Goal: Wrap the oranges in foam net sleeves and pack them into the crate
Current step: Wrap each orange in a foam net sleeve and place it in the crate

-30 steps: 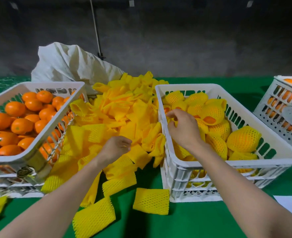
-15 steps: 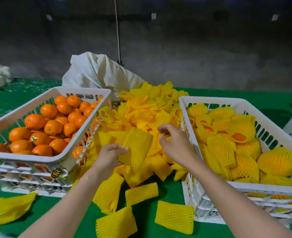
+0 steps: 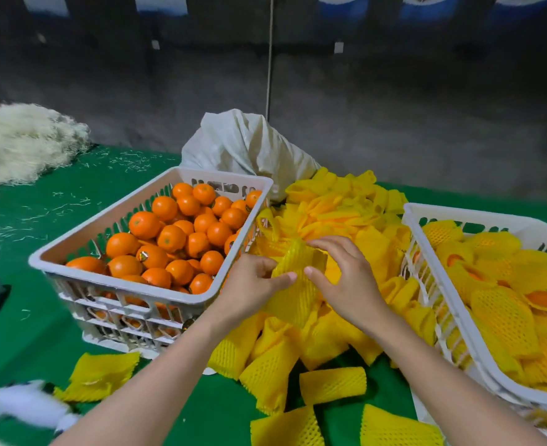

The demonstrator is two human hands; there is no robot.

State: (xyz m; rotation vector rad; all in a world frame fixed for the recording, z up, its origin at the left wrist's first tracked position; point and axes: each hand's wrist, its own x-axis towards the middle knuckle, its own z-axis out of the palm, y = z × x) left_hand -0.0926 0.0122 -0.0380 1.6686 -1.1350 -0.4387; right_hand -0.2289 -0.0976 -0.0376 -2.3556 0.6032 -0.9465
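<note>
Between left hand (image 3: 252, 282), right hand (image 3: 346, 283), foam sleeve (image 3: 293, 299)

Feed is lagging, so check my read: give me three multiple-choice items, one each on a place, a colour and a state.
1. Where is the crate of bare oranges relative to the sleeve pile? A) left of it B) right of it C) on top of it
2. What colour is the held sleeve? A) blue B) red C) yellow
3. What are the left hand and right hand doing? A) each holds an orange B) both grip the held sleeve C) both lie flat
Answers: 1 A, the crate sits at the pile's left; 2 C, its netting is yellow; 3 B, both hands pinch it.
</note>
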